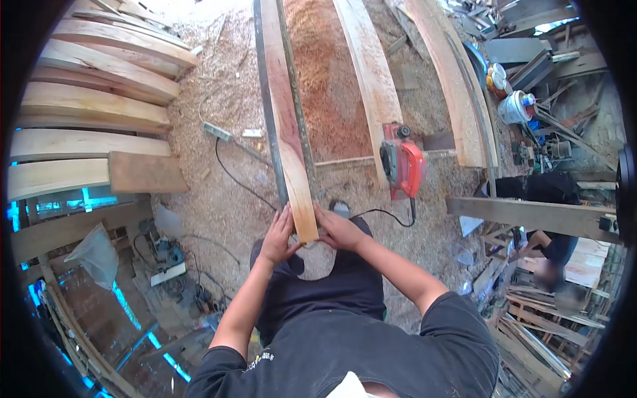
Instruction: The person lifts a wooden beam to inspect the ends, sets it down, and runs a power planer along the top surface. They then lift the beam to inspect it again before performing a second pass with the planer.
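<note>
A long wooden plank [289, 136] with a reddish streak stretches away from me, its near end just in front of my lap. My left hand [277, 237] grips the left side of that end, thumb bent in towards the end face. On the opposite side my right hand [337, 229] holds the same end, its fingers along the edge. A red electric planer [403, 162] rests on the near part of a second plank [367, 60] to the right, its black cord trailing towards me.
Several thick boards [99, 106] lie side by side at the left. More planks [451, 79] stand at the right, near a white bucket [515, 107]. A power strip [217, 131] and cords lie among wood shavings. Another person [554, 249] is at the far right behind a beam [531, 210].
</note>
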Demonstrator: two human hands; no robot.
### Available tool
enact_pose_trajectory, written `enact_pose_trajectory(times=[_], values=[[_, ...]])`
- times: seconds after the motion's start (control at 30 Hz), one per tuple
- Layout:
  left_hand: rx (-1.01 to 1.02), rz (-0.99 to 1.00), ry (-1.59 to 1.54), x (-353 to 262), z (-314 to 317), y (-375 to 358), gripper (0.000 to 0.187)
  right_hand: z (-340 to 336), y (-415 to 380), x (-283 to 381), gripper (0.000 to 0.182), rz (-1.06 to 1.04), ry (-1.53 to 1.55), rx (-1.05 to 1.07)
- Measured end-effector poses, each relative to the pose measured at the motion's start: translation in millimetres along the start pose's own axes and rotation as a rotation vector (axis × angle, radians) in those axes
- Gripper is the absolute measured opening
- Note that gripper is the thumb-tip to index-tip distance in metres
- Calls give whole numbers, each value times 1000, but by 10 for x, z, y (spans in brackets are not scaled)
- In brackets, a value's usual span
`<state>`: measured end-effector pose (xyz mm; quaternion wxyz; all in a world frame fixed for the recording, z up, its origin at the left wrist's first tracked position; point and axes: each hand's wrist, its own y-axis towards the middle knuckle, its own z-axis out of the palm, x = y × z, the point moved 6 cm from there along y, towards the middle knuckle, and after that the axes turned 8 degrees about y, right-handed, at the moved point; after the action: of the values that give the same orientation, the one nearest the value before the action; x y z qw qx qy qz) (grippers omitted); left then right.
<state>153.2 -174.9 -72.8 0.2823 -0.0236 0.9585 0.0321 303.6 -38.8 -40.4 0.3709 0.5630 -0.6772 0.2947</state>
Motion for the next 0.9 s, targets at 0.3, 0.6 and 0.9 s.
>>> enact_pose_trajectory(times=[0.3,0.6,0.9], values=[[-137,91,-218,24,205,-76,99,313,-132,4,98,-114,135,-153],[-368,157,-176,-708,-1051,74,91,-591,17,1323,82,-281,-51,-337],[-607,53,-364,-1820,-3065,406,79,-1919,348,3214,65,-337,-200,-551]])
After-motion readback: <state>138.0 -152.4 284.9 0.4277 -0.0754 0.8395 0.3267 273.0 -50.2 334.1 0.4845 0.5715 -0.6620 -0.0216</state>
